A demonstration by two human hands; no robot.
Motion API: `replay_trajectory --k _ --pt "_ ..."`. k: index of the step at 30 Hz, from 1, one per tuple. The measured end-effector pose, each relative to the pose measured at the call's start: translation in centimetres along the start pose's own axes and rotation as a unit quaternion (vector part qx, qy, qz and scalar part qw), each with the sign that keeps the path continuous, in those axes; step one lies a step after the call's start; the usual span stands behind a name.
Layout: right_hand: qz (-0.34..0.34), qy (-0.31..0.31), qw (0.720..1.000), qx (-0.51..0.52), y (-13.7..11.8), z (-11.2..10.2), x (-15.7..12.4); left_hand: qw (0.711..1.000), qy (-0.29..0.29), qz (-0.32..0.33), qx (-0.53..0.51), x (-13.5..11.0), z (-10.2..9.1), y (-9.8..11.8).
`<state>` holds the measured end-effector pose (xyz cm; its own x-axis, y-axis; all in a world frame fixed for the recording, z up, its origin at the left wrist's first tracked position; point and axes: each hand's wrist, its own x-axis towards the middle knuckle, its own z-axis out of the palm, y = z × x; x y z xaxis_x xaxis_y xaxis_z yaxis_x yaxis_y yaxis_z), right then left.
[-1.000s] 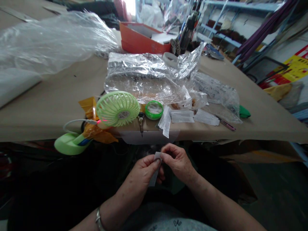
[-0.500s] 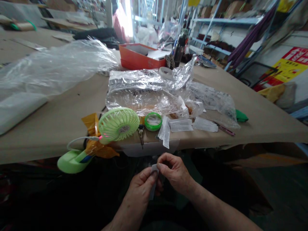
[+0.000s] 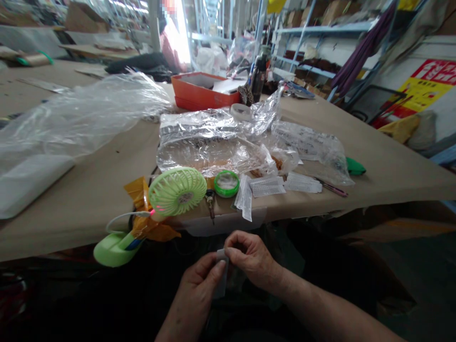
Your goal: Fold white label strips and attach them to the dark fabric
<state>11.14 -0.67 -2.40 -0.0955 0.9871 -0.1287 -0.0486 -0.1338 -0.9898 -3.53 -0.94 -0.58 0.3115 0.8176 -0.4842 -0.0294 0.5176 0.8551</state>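
Note:
Below the table's front edge, my left hand (image 3: 201,285) and my right hand (image 3: 249,259) meet over my lap. Both pinch a small grey-white strip (image 3: 221,273), the left thumb pressed on its side, the right fingertips closed on its top end. Directly above them, similar white printed strips (image 3: 267,186) lie near the table edge beside a small green round tin (image 3: 226,183). A light green hand fan (image 3: 176,190) is taped to the table edge with yellow tape.
Crumpled clear plastic bags (image 3: 213,137) cover the middle of the brown table (image 3: 392,171). An orange box (image 3: 203,90) stands at the back. A large plastic sheet (image 3: 78,111) lies at the left. Shelving (image 3: 320,42) fills the right background.
The view has tilted upward, so the table and my hands sit lower in the picture. My hands stay together on the strip, with little change in grip.

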Motion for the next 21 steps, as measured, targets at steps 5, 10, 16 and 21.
replay_trajectory --k 5,10,16,21 --pt "-0.022 0.004 0.999 -0.026 0.6 0.6 0.2 0.999 0.006 0.015 0.039 -0.1 -1.0 -0.1" --pt "-0.028 -0.008 1.000 -0.004 1.3 1.5 0.4 0.996 0.032 0.025 0.084 -0.4 -1.7 -0.5" --pt "-0.037 -0.019 0.999 -0.010 1.8 2.0 0.1 0.994 0.039 0.026 0.096 -0.6 -2.3 -0.9" --pt "-0.035 -0.016 0.999 -0.006 2.4 1.8 -0.3 0.994 0.052 0.033 0.092 -0.9 -1.9 -0.9"
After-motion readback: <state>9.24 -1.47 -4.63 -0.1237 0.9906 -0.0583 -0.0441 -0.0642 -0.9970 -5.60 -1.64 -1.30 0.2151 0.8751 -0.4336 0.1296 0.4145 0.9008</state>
